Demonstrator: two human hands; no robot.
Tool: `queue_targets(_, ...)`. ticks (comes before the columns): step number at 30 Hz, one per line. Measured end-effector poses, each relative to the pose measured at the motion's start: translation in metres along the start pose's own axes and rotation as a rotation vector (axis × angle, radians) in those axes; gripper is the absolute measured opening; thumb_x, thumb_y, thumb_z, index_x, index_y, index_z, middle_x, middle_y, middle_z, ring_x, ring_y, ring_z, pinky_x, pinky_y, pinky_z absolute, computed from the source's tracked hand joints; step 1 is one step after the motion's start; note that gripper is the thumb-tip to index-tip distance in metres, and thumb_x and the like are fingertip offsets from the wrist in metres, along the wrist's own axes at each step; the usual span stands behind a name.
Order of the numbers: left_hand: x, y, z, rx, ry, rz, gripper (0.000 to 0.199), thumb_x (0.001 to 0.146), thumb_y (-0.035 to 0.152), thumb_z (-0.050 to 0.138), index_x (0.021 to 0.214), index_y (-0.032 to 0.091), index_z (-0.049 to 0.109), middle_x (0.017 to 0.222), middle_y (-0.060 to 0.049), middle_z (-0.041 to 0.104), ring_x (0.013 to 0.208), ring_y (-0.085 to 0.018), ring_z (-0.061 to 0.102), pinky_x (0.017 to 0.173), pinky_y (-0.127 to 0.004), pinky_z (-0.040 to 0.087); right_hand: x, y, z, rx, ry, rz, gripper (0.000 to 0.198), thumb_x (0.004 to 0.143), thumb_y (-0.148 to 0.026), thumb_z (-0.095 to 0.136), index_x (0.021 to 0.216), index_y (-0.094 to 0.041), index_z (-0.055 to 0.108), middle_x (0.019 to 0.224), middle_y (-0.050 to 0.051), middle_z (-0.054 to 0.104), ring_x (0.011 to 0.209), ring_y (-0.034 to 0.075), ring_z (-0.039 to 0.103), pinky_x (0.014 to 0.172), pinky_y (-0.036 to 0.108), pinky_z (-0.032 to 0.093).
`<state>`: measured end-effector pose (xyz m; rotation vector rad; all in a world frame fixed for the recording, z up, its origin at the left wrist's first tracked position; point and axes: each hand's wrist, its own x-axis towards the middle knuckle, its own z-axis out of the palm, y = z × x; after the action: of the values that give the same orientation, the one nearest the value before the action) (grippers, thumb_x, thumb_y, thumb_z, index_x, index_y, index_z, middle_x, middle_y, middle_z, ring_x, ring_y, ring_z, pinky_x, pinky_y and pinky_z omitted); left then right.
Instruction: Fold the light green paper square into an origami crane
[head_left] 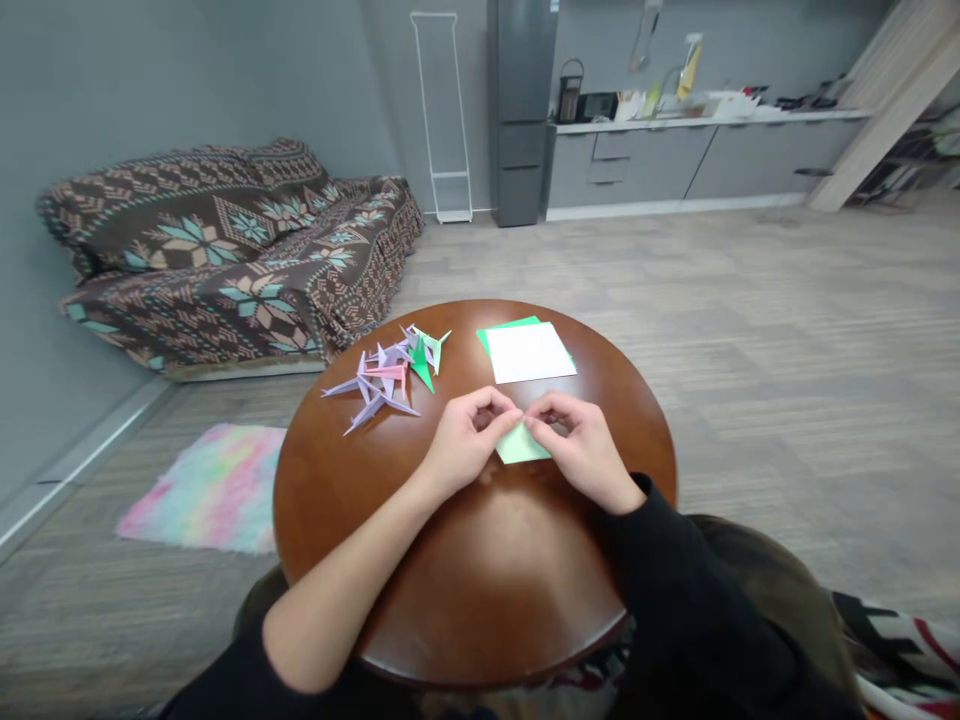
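Paper (523,448), pale green, pinched in left fingers (499,428), right fingers (547,436)

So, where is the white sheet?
In the head view, the white sheet lies on the far side of the table, over green paper, beyond the right hand.

Paper birds (386,372) are blocking the far left of the tabletop (630,415); sheets (532,352) are filling the far middle, a gap running between. Fingers (501,427) and green paper (523,447) are occupying the centre, while room is opening along the far right.
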<state>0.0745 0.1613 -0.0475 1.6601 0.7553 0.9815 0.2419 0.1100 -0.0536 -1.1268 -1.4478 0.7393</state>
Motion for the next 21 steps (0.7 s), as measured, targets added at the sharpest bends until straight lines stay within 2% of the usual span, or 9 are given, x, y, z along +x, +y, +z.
queue_targets(4, -0.001, -0.001, 0.001, 0.025, 0.064, 0.02, 0.017, 0.086, 0.031, 0.069, 0.08, 0.015, 0.065, 0.074, 0.0, 0.062, 0.067, -0.012, 0.055, 0.062, -0.023, 0.043, 0.002, 0.002, -0.004, -0.023, -0.03, 0.038, 0.009, 0.079, -0.013, 0.058, 0.076, -0.017, 0.066, 0.073, 0.001, 0.065, 0.068, 0.015, 0.057, 0.064, 0.028, 0.044)
queue_targets(8, 0.004, -0.002, -0.004, 0.046, 0.223, 0.068, 0.018, 0.087, 0.034, 0.067, 0.081, 0.017, 0.062, 0.076, 0.0, 0.061, 0.069, -0.013, 0.055, 0.063, -0.023, 0.042, 0.005, 0.012, -0.01, -0.017, -0.008, 0.077, 0.009, 0.078, -0.014, 0.058, 0.07, -0.018, 0.061, 0.067, -0.001, 0.061, 0.064, 0.015, 0.055, 0.063, 0.028, 0.042)
queue_targets(12, 0.009, -0.003, -0.009, 0.05, 0.283, 0.06, 0.02, 0.088, 0.036, 0.066, 0.082, 0.017, 0.06, 0.077, 0.0, 0.059, 0.07, -0.013, 0.054, 0.063, -0.022, 0.042, 0.008, 0.02, -0.015, 0.081, 0.133, 0.096, 0.015, 0.083, -0.024, 0.061, 0.069, -0.019, 0.061, 0.064, -0.002, 0.058, 0.062, 0.015, 0.055, 0.064, 0.028, 0.044)
queue_targets(14, 0.01, -0.005, -0.008, 0.036, 0.277, 0.053, 0.021, 0.088, 0.037, 0.065, 0.084, 0.018, 0.059, 0.077, 0.0, 0.058, 0.07, -0.013, 0.055, 0.063, -0.022, 0.043, 0.008, 0.02, -0.015, 0.208, 0.158, 0.142, 0.015, 0.085, -0.033, 0.065, 0.078, -0.019, 0.064, 0.07, -0.001, 0.062, 0.066, 0.015, 0.058, 0.067, 0.029, 0.048)
queue_targets(17, 0.01, -0.009, -0.006, -0.02, 0.252, 0.03, 0.025, 0.089, 0.041, 0.065, 0.084, 0.019, 0.054, 0.075, 0.002, 0.055, 0.066, -0.012, 0.054, 0.06, -0.022, 0.043, 0.007, 0.016, -0.011, 0.348, 0.006, 0.236, 0.028, 0.081, -0.042, 0.074, 0.095, -0.02, 0.065, 0.082, 0.001, 0.066, 0.071, 0.015, 0.062, 0.067, 0.029, 0.051)
queue_targets(19, 0.01, -0.01, -0.003, -0.026, 0.247, 0.022, 0.027, 0.088, 0.042, 0.065, 0.083, 0.019, 0.052, 0.073, 0.002, 0.053, 0.064, -0.011, 0.052, 0.058, -0.021, 0.042, 0.006, 0.012, -0.009, 0.354, -0.088, 0.226, 0.03, 0.082, -0.044, 0.073, 0.098, -0.019, 0.065, 0.087, 0.002, 0.067, 0.074, 0.016, 0.063, 0.067, 0.028, 0.051)
queue_targets(21, 0.01, -0.01, -0.001, -0.025, 0.261, 0.013, 0.028, 0.088, 0.043, 0.065, 0.083, 0.019, 0.051, 0.073, 0.003, 0.051, 0.063, -0.01, 0.049, 0.055, -0.02, 0.041, 0.004, 0.009, -0.007, 0.32, -0.115, 0.19, 0.032, 0.083, -0.044, 0.073, 0.103, -0.02, 0.066, 0.094, 0.004, 0.069, 0.079, 0.016, 0.064, 0.071, 0.029, 0.052)
